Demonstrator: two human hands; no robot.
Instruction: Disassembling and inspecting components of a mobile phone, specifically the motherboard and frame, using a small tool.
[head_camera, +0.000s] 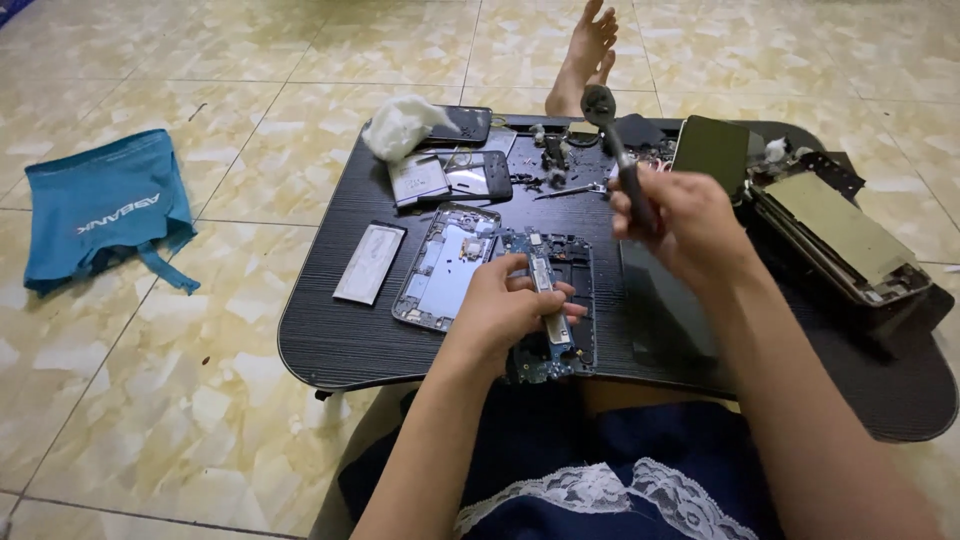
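on the black oval surface our left hand fingers pinch the thin, fragile blue phone circuit board by its edges, while our right hand fingers clench a black-handled screwdriver.

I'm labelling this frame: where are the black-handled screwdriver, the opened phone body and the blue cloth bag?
black-handled screwdriver (628, 180), head view, handle above the fist
opened phone body (572, 262), head view, upper right frame
blue cloth bag (105, 205), head view, middle
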